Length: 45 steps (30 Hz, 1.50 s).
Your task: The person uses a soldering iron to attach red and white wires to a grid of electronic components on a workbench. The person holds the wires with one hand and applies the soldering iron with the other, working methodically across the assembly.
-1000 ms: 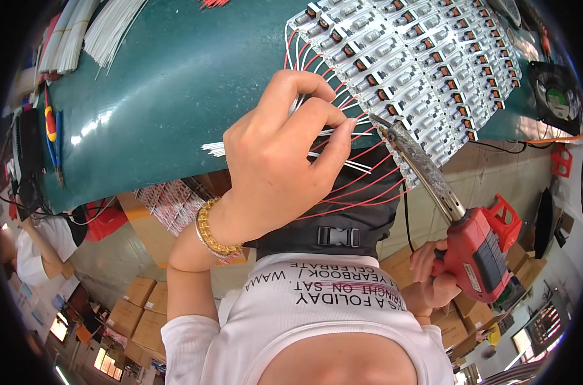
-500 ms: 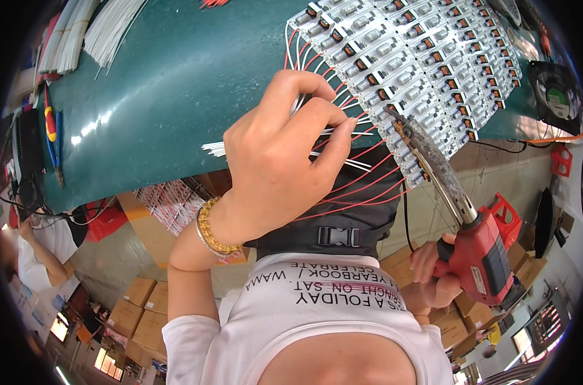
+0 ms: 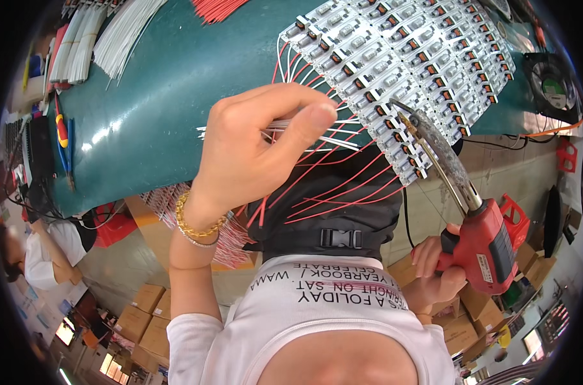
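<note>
My left hand (image 3: 253, 141) is closed, thumb and forefinger together, around several loose white wires (image 3: 339, 142) whose ends stick out on both sides. It is just left of a panel of small circuit boards (image 3: 394, 64) in rows with orange and black parts. Red wires (image 3: 349, 192) run from the panel's near edge and hang over my lap; red and white ones come off its left edge. My right hand (image 3: 436, 266) grips a red soldering gun (image 3: 487, 247) by its handle. Its long, darkened tip points at the panel's lower left part, and contact cannot be told.
The green table (image 3: 144, 109) carries white wire bundles (image 3: 128, 38), red wires (image 3: 217, 8) and a red-yellow screwdriver (image 3: 61, 131). A black fan (image 3: 551, 90) stands right of the panel. Below are cardboard boxes (image 3: 140, 308) and a red stool (image 3: 115, 224); another person (image 3: 44, 256) sits at left.
My left hand has moved left, away from the panel, with the white wires in it. The soldering gun's tip stays by the boards. The view has shifted slightly.
</note>
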{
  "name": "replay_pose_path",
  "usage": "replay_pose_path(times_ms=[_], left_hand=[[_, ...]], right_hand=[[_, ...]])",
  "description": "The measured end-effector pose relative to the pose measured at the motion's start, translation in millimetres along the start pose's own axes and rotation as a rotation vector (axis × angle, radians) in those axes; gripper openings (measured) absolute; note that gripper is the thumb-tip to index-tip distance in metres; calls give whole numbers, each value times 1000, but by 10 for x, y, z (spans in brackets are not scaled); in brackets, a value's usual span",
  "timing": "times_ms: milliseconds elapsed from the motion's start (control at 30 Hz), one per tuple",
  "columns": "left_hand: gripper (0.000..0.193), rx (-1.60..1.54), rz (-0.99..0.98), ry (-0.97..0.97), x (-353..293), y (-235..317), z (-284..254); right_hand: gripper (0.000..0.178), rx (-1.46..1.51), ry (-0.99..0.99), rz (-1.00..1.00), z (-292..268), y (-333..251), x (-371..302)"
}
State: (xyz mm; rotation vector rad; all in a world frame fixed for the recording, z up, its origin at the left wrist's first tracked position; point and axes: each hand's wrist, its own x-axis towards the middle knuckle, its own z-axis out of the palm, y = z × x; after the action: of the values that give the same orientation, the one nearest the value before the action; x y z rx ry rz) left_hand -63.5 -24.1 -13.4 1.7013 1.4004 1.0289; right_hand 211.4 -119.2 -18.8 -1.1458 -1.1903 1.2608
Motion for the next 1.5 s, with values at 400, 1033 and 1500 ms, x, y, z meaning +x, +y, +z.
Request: replay_pose_path(times_ms=[400,1033,1500], left_hand=[[4,389,215,-91,-45,-57,-252],[1,124,-72,302,-387,256,72],[11,141,-19,303,-297,123,532]], right_hand=[[72,38,48,4,8,12,-18],[75,27,-22,-2,-81,-3,-100],[75,101,-193,-100,-277,146,-222]])
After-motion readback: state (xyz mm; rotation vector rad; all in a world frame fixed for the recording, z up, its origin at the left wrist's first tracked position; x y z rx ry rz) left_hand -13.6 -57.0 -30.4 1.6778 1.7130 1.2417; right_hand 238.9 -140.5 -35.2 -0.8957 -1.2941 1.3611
